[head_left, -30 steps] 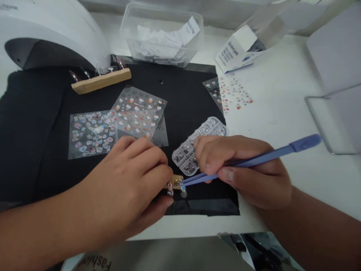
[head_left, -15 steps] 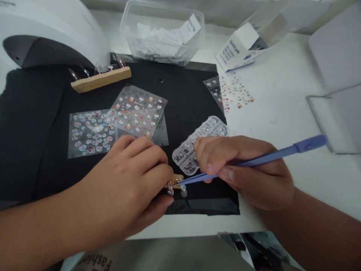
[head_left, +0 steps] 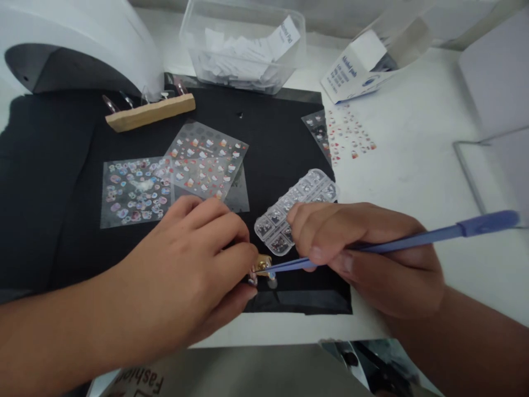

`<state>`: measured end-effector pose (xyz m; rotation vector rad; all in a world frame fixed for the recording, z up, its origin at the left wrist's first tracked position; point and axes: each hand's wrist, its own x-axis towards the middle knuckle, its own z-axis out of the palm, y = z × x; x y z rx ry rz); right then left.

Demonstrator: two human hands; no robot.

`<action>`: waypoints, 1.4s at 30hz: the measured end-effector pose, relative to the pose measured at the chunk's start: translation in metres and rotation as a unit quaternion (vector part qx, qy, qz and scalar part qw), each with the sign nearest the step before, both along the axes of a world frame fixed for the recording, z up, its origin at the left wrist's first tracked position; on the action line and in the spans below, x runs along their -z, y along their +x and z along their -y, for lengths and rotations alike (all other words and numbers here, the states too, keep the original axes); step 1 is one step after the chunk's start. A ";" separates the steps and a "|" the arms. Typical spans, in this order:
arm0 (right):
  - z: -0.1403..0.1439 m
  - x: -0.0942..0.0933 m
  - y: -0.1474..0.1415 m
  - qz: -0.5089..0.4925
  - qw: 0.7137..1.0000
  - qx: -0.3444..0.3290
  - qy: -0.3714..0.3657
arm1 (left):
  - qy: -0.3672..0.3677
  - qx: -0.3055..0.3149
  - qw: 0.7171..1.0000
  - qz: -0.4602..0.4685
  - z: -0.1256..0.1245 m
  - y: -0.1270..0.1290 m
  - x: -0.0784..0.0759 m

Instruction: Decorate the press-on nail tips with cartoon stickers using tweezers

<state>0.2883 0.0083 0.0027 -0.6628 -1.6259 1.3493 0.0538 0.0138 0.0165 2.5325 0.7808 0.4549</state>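
My left hand (head_left: 206, 259) has its fingers wrapped around a small wooden nail-tip stand (head_left: 264, 259), most of it hidden by the fingers. Decorated false nails (head_left: 271, 271) stick out at its near end. Between thumb and fingers of my right hand (head_left: 363, 253) is a pair of blue tweezers (head_left: 409, 241), closed on the shaft. The points meet a shiny nail at my left fingertips; whether they pinch anything is too small to tell. Just behind my right fingers lies a clear compartment box of rhinestones (head_left: 275, 218), partly covered by that hand.
Nail sticker sheets (head_left: 138, 193) lie on the black mat (head_left: 276, 132), left of centre. Farther back are another wooden stand with nail tips (head_left: 151, 112), a white nail lamp (head_left: 95, 44), a clear tub of packets (head_left: 243, 82) and an alcohol-pad box (head_left: 351, 71).
My right hand has shifted slightly right and down, and the rear end of the tweezers has swung right. Their points stay at the nails. My left hand holds almost still.
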 end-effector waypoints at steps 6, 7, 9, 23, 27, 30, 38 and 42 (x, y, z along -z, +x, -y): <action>-0.001 0.001 0.001 0.002 1.000 -0.001 0.018 | 0.001 0.001 1.000 0.002 0.001 0.000 0.001; -0.001 0.001 0.001 0.005 1.000 -0.005 0.017 | 0.001 0.002 1.000 0.003 0.001 -0.001 0.001; 0.000 0.001 0.001 0.007 1.000 -0.011 0.017 | 0.000 0.002 1.000 0.001 0.002 -0.001 0.001; 0.000 0.000 0.001 -0.008 1.000 -0.014 -0.005 | 0.002 0.004 1.000 0.004 0.002 -0.001 0.001; -0.003 -0.001 0.001 0.005 0.999 -0.025 -0.019 | 0.016 -0.004 1.000 0.005 0.002 -0.001 0.002; -0.004 -0.001 0.001 0.005 0.999 -0.026 -0.020 | 0.021 -0.003 1.000 0.004 0.001 0.000 0.001; -0.003 0.000 0.001 -0.001 0.999 -0.020 -0.035 | 0.023 -0.003 1.000 0.007 0.002 0.001 0.001; -0.003 -0.001 0.000 -0.002 0.999 -0.018 -0.035 | 0.020 0.000 1.000 0.002 0.002 0.000 0.001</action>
